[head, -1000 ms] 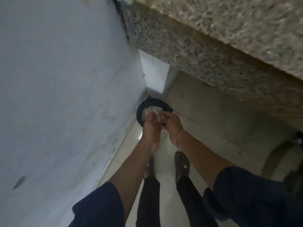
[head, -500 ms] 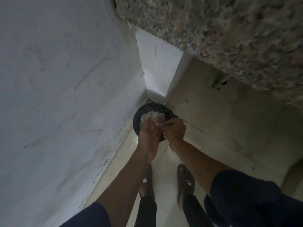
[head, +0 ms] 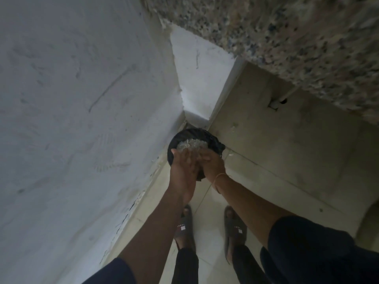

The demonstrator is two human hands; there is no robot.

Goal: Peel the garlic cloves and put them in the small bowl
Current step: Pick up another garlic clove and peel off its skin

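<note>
Left hand point(head: 183, 167) flattened, touching right hand point(head: 212, 166)

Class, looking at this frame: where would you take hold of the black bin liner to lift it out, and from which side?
Probably the bunched fold at the right rim of the black bin liner, pinched from above on the near side: plastic gathers loosely there, while the white wall crowds the left and back.

Corner tally
Two hands are showing (left hand point(head: 183, 171), right hand point(head: 212, 168)), one bin point(head: 215, 142), one peel heap point(head: 191, 144), two slippers point(head: 185, 225), one bracelet point(head: 218, 177).
</note>
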